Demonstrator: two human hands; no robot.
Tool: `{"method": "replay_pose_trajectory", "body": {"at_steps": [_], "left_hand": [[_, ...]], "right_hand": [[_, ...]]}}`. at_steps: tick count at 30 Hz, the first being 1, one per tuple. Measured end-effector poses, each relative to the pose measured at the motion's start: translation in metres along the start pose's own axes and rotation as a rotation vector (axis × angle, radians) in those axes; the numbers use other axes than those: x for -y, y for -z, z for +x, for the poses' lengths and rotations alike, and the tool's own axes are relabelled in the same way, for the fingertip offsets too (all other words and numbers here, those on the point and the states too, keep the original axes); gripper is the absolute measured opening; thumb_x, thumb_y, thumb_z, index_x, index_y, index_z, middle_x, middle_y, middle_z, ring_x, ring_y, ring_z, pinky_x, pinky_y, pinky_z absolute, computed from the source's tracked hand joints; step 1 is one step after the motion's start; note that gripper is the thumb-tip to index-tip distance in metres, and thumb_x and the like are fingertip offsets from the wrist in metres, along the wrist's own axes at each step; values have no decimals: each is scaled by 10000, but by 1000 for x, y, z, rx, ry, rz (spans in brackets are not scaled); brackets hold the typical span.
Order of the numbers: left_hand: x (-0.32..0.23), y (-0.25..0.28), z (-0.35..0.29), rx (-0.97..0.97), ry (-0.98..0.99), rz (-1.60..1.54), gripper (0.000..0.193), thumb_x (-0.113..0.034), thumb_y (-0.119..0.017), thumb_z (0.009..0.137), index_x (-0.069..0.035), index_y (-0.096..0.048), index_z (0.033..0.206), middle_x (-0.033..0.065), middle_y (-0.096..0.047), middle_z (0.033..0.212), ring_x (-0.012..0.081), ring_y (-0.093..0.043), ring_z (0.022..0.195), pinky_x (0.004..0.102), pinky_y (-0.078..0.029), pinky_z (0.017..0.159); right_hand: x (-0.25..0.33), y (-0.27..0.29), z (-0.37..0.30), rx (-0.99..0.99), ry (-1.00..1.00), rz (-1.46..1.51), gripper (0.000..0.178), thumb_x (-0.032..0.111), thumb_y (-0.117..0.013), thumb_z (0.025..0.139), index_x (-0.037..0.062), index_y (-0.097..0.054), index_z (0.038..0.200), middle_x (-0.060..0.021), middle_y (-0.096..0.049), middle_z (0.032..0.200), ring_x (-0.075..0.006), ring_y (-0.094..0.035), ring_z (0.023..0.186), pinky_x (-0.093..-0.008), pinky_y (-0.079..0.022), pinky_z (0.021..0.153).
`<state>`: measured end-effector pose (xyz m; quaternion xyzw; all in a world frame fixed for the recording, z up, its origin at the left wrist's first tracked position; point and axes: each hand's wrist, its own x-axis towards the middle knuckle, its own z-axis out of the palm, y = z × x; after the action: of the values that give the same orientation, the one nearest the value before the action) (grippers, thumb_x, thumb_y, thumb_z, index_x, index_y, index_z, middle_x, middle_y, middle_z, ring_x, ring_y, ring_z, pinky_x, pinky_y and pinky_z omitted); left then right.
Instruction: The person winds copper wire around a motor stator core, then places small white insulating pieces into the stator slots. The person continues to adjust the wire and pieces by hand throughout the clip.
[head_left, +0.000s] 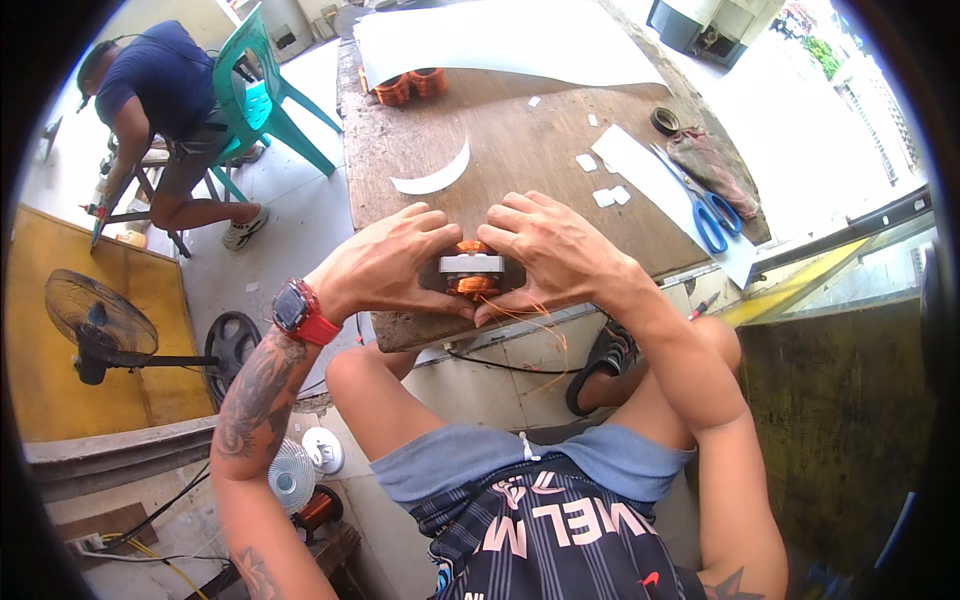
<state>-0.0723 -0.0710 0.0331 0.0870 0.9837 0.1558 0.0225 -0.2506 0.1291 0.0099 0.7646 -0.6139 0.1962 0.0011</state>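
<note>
A small motor stator (472, 264), a pale metal core with copper windings, is at the near edge of the wooden table (500, 130). My left hand (392, 260) grips its left side, fingers curled above and thumb below. On the other side my right hand (550, 248) mirrors that hold, and the thumbs nearly meet under the lower winding. Thin orange wires (555, 335) trail from the stator past my right thumb and hang below the table edge. My palms hide both ends of the stator.
Copper coils (410, 86) lie under a large white sheet (510, 40). A crescent-shaped paper piece (437, 178), blue-handled scissors (712, 222) and a tape roll (664, 121) are on the table. A black fan (100, 325) stands left. Beyond it a person (170, 85) bends beside a green chair (262, 105).
</note>
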Motion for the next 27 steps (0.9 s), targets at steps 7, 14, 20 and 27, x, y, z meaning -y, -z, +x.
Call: {"method": "replay_pose_trajectory", "body": {"at_steps": [7,14,20,27], "left_hand": [[4,-1,1,74,-112,-81,508,-467,-813,862,-48,-703,1128,123,-673,920,321,-648,934,457,-550,853],[-36,-9,-23,-16,-165,-677,578,-577,-803,915,-10,-741,1006,111,-597,701,272,-620,636,402,-462,610],[-60,-33,-26,-47,88,-1218,591,-563,-720,1001,22,-751,1078,44,-652,708,108,-596,637,318,-473,585],[-72,-42,-28,-109,180,-1393,586,-560,-677,1033,15,-757,952,18,-675,763,91,-600,715,278,-485,639]], "right_hand": [[-3,-6,-2,47,86,78,570,568,-826,858,44,-673,1024,-100,-679,1006,-293,-646,1004,-421,-508,911],[25,-1,-25,64,-57,862,585,587,-820,889,20,-737,1007,-94,-668,805,-238,-669,784,-381,-502,704],[36,-9,-35,54,-292,1269,712,715,-683,973,6,-743,932,-45,-642,741,-133,-561,668,-321,-430,579],[45,-6,-41,81,-353,1391,645,636,-645,1040,9,-713,904,-9,-602,753,-103,-541,721,-295,-421,623]]}}
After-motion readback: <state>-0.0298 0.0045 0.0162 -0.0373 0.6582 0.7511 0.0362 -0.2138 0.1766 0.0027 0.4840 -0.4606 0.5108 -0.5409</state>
